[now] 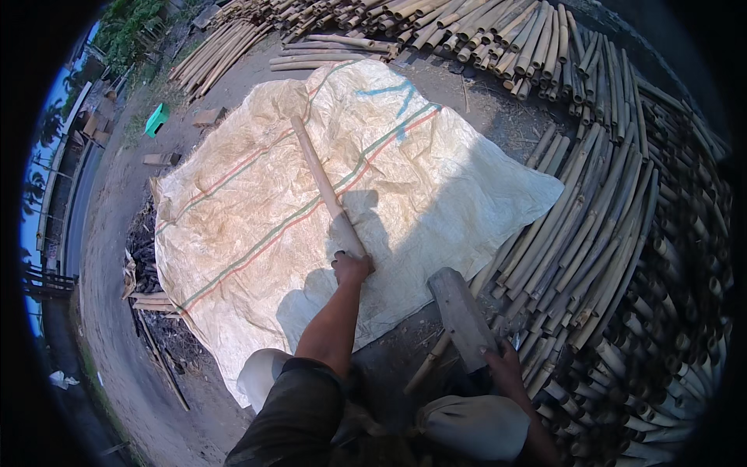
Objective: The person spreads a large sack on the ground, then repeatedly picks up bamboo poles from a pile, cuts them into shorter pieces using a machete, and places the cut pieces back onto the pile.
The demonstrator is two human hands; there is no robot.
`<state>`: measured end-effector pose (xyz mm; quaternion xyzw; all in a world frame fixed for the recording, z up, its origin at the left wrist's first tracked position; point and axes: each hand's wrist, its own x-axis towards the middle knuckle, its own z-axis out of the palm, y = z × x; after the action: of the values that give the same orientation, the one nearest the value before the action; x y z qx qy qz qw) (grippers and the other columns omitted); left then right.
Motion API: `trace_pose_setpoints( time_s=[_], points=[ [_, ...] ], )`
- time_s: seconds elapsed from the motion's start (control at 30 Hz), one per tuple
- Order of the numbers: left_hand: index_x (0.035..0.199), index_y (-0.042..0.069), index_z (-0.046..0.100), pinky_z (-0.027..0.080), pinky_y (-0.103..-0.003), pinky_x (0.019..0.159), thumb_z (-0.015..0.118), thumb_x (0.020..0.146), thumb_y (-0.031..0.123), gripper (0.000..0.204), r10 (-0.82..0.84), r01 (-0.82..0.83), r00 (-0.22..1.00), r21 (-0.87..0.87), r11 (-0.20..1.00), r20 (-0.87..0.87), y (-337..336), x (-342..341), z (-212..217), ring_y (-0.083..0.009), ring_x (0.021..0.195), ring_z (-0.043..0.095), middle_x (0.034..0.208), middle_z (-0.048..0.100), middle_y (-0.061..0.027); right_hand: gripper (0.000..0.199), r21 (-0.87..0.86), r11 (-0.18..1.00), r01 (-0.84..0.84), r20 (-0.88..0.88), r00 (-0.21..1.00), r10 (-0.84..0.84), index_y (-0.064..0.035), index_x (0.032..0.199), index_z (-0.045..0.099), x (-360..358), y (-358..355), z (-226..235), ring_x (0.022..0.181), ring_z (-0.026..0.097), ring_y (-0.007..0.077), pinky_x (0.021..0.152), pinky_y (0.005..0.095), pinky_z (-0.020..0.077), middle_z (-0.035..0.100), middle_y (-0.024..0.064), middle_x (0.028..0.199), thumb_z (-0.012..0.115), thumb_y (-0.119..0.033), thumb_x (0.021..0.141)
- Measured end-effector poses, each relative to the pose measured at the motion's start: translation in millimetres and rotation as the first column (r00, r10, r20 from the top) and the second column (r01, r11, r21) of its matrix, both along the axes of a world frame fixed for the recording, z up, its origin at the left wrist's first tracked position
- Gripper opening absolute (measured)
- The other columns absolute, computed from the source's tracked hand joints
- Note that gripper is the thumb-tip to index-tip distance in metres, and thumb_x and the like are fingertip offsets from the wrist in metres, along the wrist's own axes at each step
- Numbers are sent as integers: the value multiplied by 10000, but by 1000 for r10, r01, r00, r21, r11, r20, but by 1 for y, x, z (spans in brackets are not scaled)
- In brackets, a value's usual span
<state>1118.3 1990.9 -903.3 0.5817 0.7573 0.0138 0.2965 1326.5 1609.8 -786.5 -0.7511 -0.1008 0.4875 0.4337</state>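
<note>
My left hand (352, 267) is closed around the near end of a pale pole (320, 175), perhaps wood or bamboo. The pole points away from me over a large off-white woven plastic sheet (257, 194) with green and red stripes and blue marks. Its far end meets a crumpled rise in the sheet. Low on the right, my right hand (504, 359) grips the lower end of a thick greyish wooden plank (461, 317). The plank's upper end is at the sheet's near right edge. Whatever lies under the sheet is hidden.
Bamboo poles (580, 226) lie in dense piles along the right, with more stacked behind (482, 31). Charred debris (144, 241) edges the sheet's left side. Farther left are wooden blocks (162, 159), a green container (156, 121) and bare ground (117, 311).
</note>
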Motion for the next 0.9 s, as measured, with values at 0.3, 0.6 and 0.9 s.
trace_pose_setpoints(
  time_s=[0.3, 0.6, 0.9],
  points=[
    [1205, 58, 552, 540, -410, 581, 703, 923, 294, 397, 450, -135, 328, -430, 893, 831, -3, -32, 55, -224, 637, 622, 749, 580, -66, 738, -11, 965, -262, 408, 880, 244, 102, 1396, 476, -14, 87, -30, 1244, 572, 384, 1051, 419, 461, 523, 297, 1377, 717, -381, 892],
    [1360, 80, 411, 567, -408, 741, 697, 955, 163, 503, 72, -295, 16, -64, 953, 997, -10, 21, 148, -224, 804, 635, 978, 588, -107, 469, -442, 896, -36, 564, 765, 309, 21, 1234, 590, -24, -76, -7, 1063, 611, 416, 922, 502, 498, 620, 249, 1133, 678, -284, 890],
    [1554, 99, 245, 580, -450, 871, 677, 964, 96, 732, -164, -377, 112, 195, 905, 980, 14, 33, 207, -230, 943, 619, 1096, 582, -130, 437, -721, 693, 17, 413, 813, 410, -53, 1267, 558, -93, -179, -56, 1082, 640, 388, 876, 501, 536, 621, 220, 1131, 673, -332, 951]
  ],
)
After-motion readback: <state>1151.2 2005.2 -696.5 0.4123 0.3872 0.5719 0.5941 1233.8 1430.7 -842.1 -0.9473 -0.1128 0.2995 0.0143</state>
